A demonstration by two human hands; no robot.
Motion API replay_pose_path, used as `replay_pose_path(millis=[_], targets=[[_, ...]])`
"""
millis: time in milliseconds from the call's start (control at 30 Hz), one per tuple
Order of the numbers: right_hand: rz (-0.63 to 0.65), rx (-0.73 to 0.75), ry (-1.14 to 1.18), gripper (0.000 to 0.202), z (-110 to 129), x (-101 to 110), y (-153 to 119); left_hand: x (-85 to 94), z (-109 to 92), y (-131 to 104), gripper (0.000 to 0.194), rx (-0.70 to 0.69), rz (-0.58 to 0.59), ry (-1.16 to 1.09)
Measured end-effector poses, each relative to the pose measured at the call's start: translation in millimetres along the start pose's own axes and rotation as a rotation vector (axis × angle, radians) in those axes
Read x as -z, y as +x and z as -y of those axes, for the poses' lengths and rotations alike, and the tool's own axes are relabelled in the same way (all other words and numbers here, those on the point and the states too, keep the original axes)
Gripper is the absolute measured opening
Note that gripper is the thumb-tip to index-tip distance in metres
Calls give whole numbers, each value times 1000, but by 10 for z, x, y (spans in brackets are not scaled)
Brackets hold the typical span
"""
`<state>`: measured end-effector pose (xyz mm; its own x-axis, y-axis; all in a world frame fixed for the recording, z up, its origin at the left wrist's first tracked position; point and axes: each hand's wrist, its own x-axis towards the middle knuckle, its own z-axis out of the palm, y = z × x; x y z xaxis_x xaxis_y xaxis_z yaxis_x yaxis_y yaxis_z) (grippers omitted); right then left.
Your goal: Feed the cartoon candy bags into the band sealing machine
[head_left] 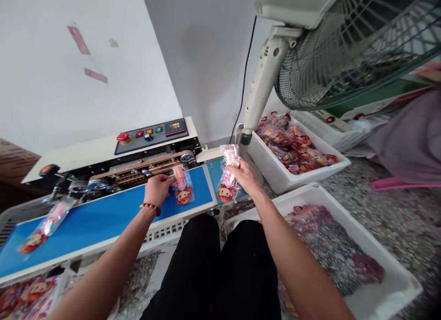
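A band sealer (pixel 151 148) with a blue conveyor belt (pixel 113 214) runs across in front of me. My left hand (pixel 159 190), a beaded bracelet on its wrist, has its fingers closed at the left edge of a clear packet (pixel 183 194) by the sealing band. That packet holds a red-haired cartoon figure and pink pieces. Past the belt's right end, my right hand (pixel 245 176) grips a second such packet (pixel 227 191), thumb on top. Its head end points toward me. A third packet (pixel 44 228) lies at the belt's left part.
A white bin (pixel 339 164) of packets stands at right behind a fan (pixel 330 58) on a pole. Nearer is another white bin (pixel 399 265) with bagged pieces. More packets (pixel 27 294) lie below the belt. A person's clothed leg (pixel 409 131) shows far right.
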<state>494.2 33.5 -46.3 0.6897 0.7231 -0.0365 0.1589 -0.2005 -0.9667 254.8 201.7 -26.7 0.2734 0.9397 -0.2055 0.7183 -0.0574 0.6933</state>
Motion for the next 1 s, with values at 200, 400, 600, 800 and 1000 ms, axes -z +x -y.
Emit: replay_pose_path(millis=[200,400,600,800,1000], targets=[[18,4,90,24,-55,-23,23,88,203,-304,30,-202,-305,193],[54,85,6,32,-156,-39,47,-668,-444,-503,36,-261,222,-217],[46,89,-34,33,-149,-27,31,-1023,-782,-330,23,-110,282,-498],[22,70,63,27,-113,-43,31,-700,-666,-38,24,44,312,-371],[15,35,63,22,-115,-55,40,-363,-437,136,20,59,252,-269]])
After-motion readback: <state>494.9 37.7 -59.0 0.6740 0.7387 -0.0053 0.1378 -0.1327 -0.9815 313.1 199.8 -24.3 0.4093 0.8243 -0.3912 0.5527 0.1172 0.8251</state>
